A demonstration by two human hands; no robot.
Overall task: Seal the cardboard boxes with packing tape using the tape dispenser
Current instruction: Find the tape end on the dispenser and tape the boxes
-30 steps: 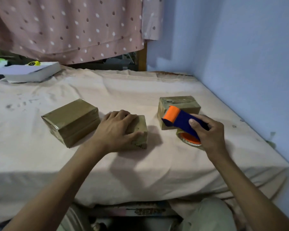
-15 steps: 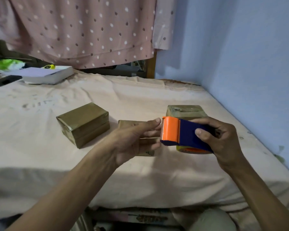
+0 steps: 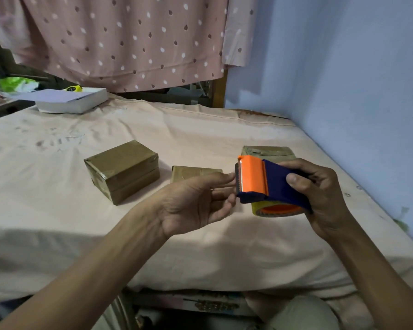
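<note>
Three tape-covered brown boxes sit on the cloth-covered surface: a large box [image 3: 123,170] at the left, a small box [image 3: 191,172] in the middle, and a third box [image 3: 267,151] at the right, partly hidden behind the dispenser. My right hand [image 3: 320,194] grips the blue and orange tape dispenser [image 3: 262,182] above the surface, its tape roll [image 3: 277,210] underneath. My left hand [image 3: 196,201] is palm-up with its fingertips touching the dispenser's toothed cutting edge. Whether they pinch the tape end is not visible.
A white box [image 3: 74,102] with a yellow object on it lies at the far left. A blue wall [image 3: 355,91] runs along the right side. A dotted pink curtain [image 3: 129,39] hangs at the back. The surface's front edge drops off near my lap.
My left hand left the small middle box and rose to the dispenser's cutter. My right hand lifted the dispenser up from beside the right box toward me.
</note>
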